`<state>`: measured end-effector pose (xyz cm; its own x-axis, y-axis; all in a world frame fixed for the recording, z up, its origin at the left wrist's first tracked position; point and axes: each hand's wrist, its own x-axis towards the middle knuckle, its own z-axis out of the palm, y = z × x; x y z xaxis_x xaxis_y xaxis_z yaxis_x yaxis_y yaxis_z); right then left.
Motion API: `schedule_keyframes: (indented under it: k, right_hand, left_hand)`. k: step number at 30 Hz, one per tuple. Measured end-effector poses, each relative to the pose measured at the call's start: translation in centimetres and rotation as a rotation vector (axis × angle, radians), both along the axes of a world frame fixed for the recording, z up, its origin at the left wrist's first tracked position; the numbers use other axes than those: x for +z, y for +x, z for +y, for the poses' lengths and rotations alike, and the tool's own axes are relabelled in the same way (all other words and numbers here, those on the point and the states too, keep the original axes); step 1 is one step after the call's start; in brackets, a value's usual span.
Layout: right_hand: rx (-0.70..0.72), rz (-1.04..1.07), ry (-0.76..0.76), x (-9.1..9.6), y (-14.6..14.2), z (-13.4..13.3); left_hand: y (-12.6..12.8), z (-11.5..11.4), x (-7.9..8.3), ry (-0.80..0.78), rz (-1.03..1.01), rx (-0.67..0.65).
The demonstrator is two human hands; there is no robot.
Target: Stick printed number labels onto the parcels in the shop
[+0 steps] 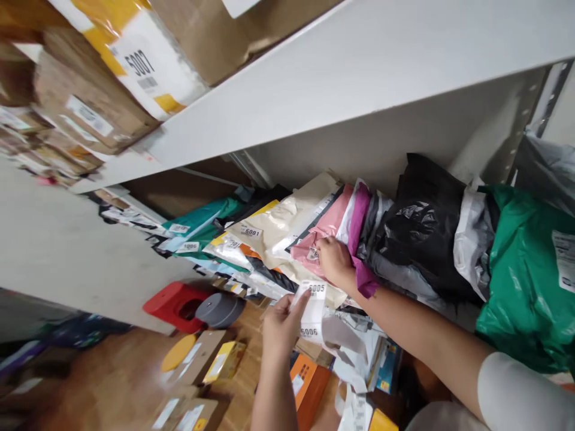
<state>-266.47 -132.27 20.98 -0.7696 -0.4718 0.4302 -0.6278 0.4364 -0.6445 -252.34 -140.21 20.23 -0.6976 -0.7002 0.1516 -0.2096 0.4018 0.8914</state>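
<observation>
My left hand (282,323) pinches a white strip of number labels (311,311) between thumb and fingers; one label on it reads 6006. The strip's lower end curls away to the right and hangs down. My right hand (333,261) reaches onto the shelf with curled fingers at a small white sticker label (312,254) against a pink mailing bag (330,218); the fingers partly cover the label. Just right of that hand is a magenta mailing bag (360,212). A cream mailing bag (291,218) labelled 6001 leans to the left of the pink one.
A black bag (420,227) and a green bag (530,281) fill the shelf's right side. Above runs a white shelf edge (323,102) bearing cartons and a parcel (141,66) marked 5007. On the floor are boxes (197,356), a red stool (175,305) and a grey stool (220,309).
</observation>
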Motion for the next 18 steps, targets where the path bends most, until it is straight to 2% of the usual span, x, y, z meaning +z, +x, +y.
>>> schedule_keyframes:
  k: [2,4,6,7,9,11,13,15,18]
  right_hand:
    - [0.006,0.069,-0.118,-0.7,1.2,1.0]
    - [0.005,0.132,-0.342,-1.9,2.4,2.2]
    - [-0.031,0.105,-0.562,-3.5,3.0,3.2]
    - [-0.061,0.064,-0.625,-4.2,3.1,3.6]
    - [-0.082,-0.027,-0.673,-5.1,2.8,4.3]
    - [0.013,-0.104,-0.635,-5.6,2.1,4.9]
    - [0.152,-0.168,-0.567,-5.6,1.2,5.4]
    - [0.252,-0.220,-0.535,-5.5,0.3,5.5]
    - [0.392,-0.405,-0.616,-5.6,-0.6,5.1]
  left_hand:
    - [1.6,0.3,0.1,-0.047,0.066,0.022]
    - [2.3,0.8,0.5,-0.014,0.183,0.028]
    - [1.7,1.5,1.2,0.075,0.280,-0.015]
    - [0.9,1.9,1.6,0.122,0.293,-0.062]
    - [-1.2,2.8,2.3,0.187,0.238,-0.208]
    - [-3.4,3.5,2.5,0.173,0.124,-0.346]
    - [-4.8,4.1,2.1,0.073,0.045,-0.369]
    - [-5.2,4.6,1.3,-0.102,0.013,-0.280]
    - [-4.3,5.3,-0.2,-0.398,0.035,-0.147]
